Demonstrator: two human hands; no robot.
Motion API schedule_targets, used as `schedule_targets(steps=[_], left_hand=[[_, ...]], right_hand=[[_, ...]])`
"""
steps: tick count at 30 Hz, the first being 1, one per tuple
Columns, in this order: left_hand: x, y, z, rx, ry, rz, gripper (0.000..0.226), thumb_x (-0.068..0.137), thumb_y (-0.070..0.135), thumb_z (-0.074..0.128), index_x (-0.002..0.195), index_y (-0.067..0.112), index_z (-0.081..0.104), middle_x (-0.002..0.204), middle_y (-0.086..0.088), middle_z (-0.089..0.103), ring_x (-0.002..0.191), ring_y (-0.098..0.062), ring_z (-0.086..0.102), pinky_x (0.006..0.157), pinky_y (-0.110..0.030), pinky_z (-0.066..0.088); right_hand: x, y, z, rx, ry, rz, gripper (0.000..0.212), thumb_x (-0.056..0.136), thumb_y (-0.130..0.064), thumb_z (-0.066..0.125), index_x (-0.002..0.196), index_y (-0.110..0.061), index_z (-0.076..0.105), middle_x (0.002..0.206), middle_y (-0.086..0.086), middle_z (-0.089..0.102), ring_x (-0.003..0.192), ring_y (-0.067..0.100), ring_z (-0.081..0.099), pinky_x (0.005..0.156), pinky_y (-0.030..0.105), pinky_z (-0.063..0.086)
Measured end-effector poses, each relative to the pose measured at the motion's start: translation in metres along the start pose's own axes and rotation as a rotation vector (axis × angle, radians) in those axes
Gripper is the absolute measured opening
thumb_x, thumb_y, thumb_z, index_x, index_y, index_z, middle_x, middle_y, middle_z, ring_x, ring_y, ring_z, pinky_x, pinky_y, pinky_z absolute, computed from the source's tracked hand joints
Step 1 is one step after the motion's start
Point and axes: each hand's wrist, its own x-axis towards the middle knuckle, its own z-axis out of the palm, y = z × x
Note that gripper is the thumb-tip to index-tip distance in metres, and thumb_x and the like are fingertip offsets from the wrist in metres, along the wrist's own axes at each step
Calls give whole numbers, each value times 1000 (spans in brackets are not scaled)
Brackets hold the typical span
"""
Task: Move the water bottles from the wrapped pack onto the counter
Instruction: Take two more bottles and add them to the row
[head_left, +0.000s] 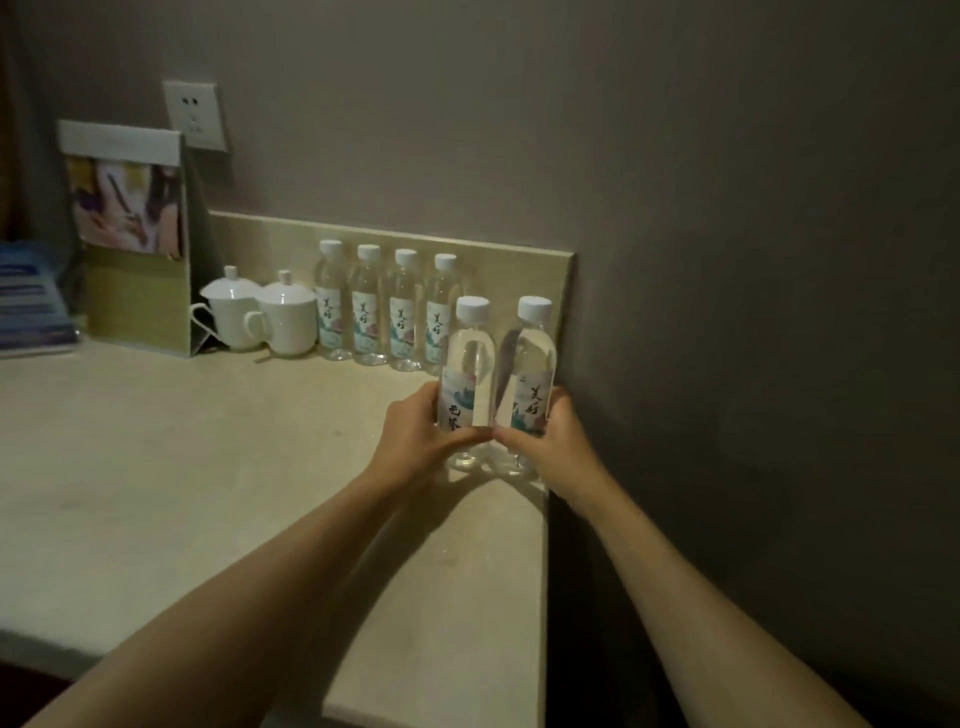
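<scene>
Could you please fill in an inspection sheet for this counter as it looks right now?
Surface: pale counter, mostly bare, ending at a dark wall on the right.
Job's things: four water bottles upright in a row against the backsplash; two more bottles, the left one and the right one, stand in front; wrapped pack not in view.
Clutter: two white lidded cups, a standing card holder, blue booklets at far left.
Grippers: left hand grips the left front bottle, right hand the right one, fingers around the labels.
Cables: nothing seen.
Surroundings: wall socket above the holder; dim lighting.
</scene>
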Motion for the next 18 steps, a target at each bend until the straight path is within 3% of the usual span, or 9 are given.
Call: schedule_targets(steps=[2,4,7,9,13,18], left_hand=[[14,-8,2,21,-15,22,56,65,38,84,112,21,60,93,16,67,78,10,64,60,-6,50],[26,-15,5,33,-2,43,53,66,35,84,111,24,59,87,22,64,76,15,63,60,-2,48],[42,-25,9,89,11,72,51,66,45,81,108,28,56,91,21,63,78,10,63,65,-9,51],[51,-29,9,110,-5,74,57,63,55,76,108,27,56,95,16,65,82,4,63,71,-16,54],[67,-37,11,68,-29,79,72,59,61,73,116,20,57,106,6,70,92,-8,68,79,-27,58],[78,-43,7,16,-120,80,65,67,49,78,119,20,54,105,9,65,91,-5,64,73,-16,52]], right_hand=[[15,10,0,-44,-21,-5,63,73,-28,81,120,-23,39,120,-1,60,110,15,61,87,32,55],[28,18,2,-59,-6,-47,62,74,-30,81,120,-24,39,118,-4,59,108,12,61,80,24,54],[44,24,5,-66,12,-83,63,75,-34,79,122,-27,38,114,-9,58,100,4,60,67,10,50],[52,27,5,-100,19,-95,65,74,-36,79,124,-28,38,114,-9,59,100,3,61,67,8,49],[64,32,5,-186,57,-85,63,72,-43,78,119,-30,40,117,-6,59,105,10,62,76,19,53],[62,30,10,-323,117,-32,76,64,-61,74,125,-31,41,122,-2,58,108,15,62,86,38,57]])
